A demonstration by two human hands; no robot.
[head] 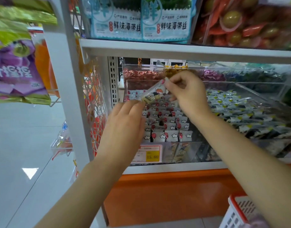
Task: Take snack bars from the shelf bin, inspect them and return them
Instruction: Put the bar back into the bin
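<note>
A small wrapped snack bar [153, 93] with a cartoon print is held tilted above the clear shelf bin [182, 146]. My right hand [189, 94] pinches its upper right end. My left hand [125, 122] holds its lower left end with the fingertips. Below the hands the bin holds several rows of the same white and red snack bars [164, 124], standing upright. Part of those rows is hidden behind my left hand.
A yellow price tag [149, 153] sits on the bin's front. A neighbouring clear bin [250, 112] of dark snack packs lies to the right. A white shelf board [174, 50] overhangs the bins. A red and white basket [240, 213] is at the lower right. Hanging bags [16, 69] fill the left.
</note>
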